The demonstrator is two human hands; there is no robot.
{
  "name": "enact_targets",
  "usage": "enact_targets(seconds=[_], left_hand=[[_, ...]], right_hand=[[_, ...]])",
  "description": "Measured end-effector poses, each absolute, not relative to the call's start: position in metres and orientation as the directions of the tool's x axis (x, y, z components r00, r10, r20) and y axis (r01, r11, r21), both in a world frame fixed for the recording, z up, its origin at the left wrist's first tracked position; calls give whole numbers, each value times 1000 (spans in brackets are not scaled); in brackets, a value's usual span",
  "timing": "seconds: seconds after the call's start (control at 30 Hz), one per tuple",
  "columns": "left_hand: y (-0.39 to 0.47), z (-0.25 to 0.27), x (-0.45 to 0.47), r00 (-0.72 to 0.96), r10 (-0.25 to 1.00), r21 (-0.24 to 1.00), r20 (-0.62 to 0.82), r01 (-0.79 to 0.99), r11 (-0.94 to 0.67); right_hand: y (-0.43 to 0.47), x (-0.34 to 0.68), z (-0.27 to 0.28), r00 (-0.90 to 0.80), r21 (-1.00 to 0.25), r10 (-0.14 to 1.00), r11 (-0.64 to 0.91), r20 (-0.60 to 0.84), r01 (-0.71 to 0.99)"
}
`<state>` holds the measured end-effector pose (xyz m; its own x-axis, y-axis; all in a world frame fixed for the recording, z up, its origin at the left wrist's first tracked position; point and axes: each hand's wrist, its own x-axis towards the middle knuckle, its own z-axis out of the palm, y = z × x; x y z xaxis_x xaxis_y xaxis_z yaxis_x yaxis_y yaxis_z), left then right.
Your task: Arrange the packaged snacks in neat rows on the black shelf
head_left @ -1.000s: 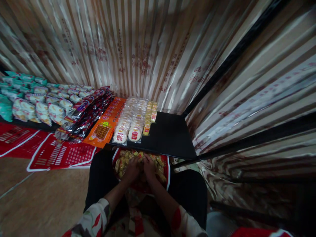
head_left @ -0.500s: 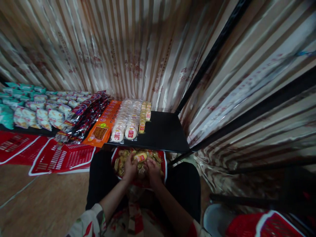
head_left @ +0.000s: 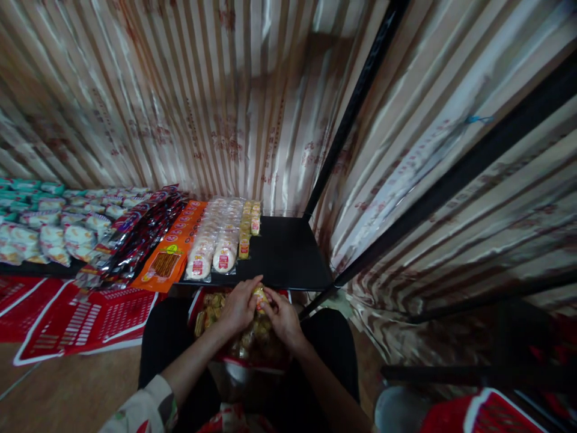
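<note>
Both my hands hold one small yellow-wrapped snack packet (head_left: pixel 260 298) just before the front edge of the black shelf (head_left: pixel 288 255). My left hand (head_left: pixel 240 305) closes on it from the left, its fingers covering much of the wrapper. From the right, my right hand (head_left: pixel 283 317) pinches the same packet between thumb and fingers. Below them, a red basket (head_left: pixel 193 308) between my knees is full of similar wrapped snacks (head_left: pixel 211 307). On the shelf, two short rows of yellow packets (head_left: pixel 244 240) stand beside rows of round white wrapped crackers (head_left: pixel 224 255).
Farther left on the shelf lie an orange snack bag (head_left: pixel 166 258), dark red packs (head_left: pixel 130 240) and white-and-teal packets (head_left: pixel 54 231). Red baskets (head_left: pixel 90 316) sit below. Black metal posts (head_left: pixel 349 114) and a striped curtain (head_left: pixel 202 90) close off the back and right.
My hands have come up closer to the shelf edge with the packet. Its label faced up and lay across before; now it is turned and mostly covered by fingers. The view has shifted slightly.
</note>
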<state>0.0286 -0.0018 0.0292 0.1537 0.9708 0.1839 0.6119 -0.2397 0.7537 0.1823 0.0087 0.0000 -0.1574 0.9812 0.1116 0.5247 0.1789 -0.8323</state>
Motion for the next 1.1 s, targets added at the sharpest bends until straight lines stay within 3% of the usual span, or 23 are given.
enact_targets(seconds=[0.13, 0.43, 0.57, 0.93, 1.1], left_hand=[[18, 38, 41, 147, 962, 750, 231, 603, -272], [50, 19, 74, -142, 942, 783, 304, 601, -162], [67, 5, 83, -204, 954, 825, 221, 561, -71], [126, 0, 85, -292, 954, 956, -74, 252, 152], [141, -3, 84, -304, 946, 972, -115, 164, 170]], right_hand=[[28, 191, 6, -128, -833, 979, 200, 155, 516], [94, 187, -7, 54, -938, 989, 113, 138, 328], [129, 178, -16, 95, -936, 984, 111, 151, 333], [198, 147, -21, 113, -909, 984, 82, 140, 408], [216, 138, -22, 99, -894, 982, 101, 159, 437]])
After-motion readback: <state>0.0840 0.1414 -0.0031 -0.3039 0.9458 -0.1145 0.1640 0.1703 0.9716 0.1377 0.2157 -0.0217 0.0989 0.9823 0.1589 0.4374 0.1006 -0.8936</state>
